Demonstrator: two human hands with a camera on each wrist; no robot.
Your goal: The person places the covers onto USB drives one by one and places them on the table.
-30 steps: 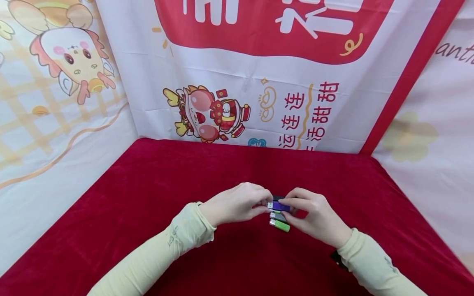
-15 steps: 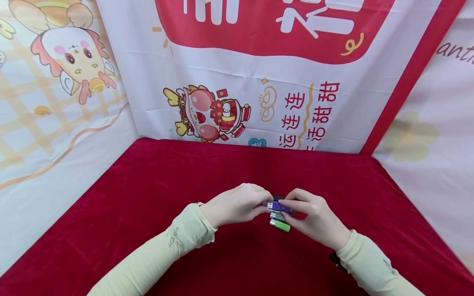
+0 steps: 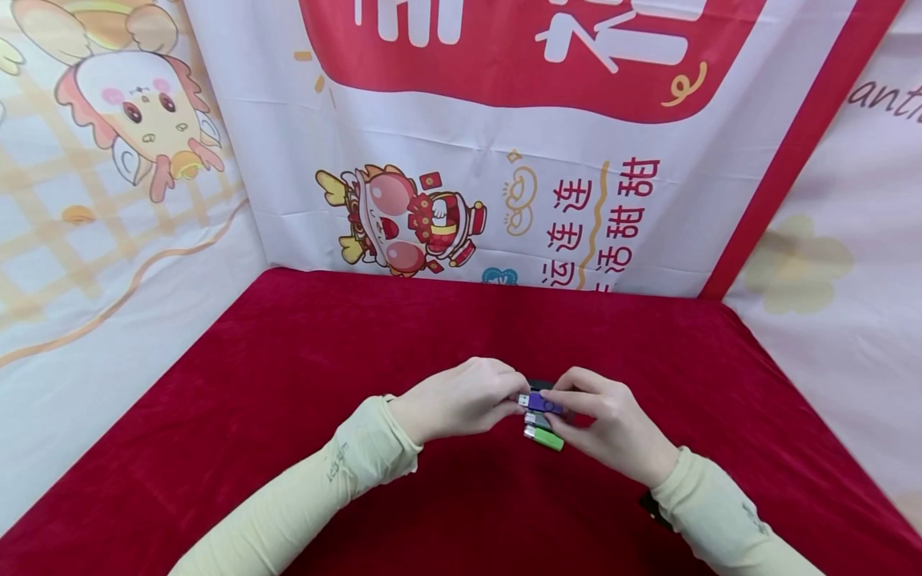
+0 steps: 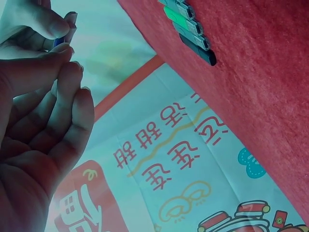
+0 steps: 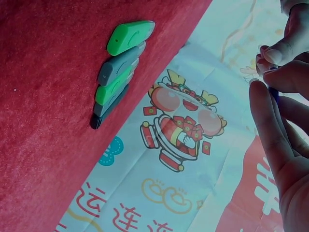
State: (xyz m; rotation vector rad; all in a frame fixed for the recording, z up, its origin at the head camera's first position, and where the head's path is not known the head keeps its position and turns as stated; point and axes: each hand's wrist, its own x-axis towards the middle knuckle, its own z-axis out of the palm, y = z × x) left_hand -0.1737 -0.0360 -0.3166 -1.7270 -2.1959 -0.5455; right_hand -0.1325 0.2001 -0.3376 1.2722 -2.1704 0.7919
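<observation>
A purple USB stick [image 3: 545,403] is held in the air between both hands, its silver plug pointing left in the head view. My right hand [image 3: 612,416] pinches its body between thumb and fingers. At the plug end, the left hand [image 3: 464,398] holds thumb and fingertips together, covering the tip. In the left wrist view only a dark blue bit of the stick shows between the hands. Below them, a row of USB sticks lies on the red cloth: a bright green stick [image 5: 129,38], a grey stick [image 5: 118,67], another green stick [image 5: 115,88] and a black stick [image 5: 110,110] among them.
Red velvet cloth [image 3: 432,496] covers the table. Printed white fabric walls [image 3: 446,128] stand behind it and on both sides. A small black object [image 3: 654,510] lies partly under the right sleeve.
The purple USB stick has shifted slightly left between the fingers. Both hands stay almost in place, and the row of sticks has not moved.
</observation>
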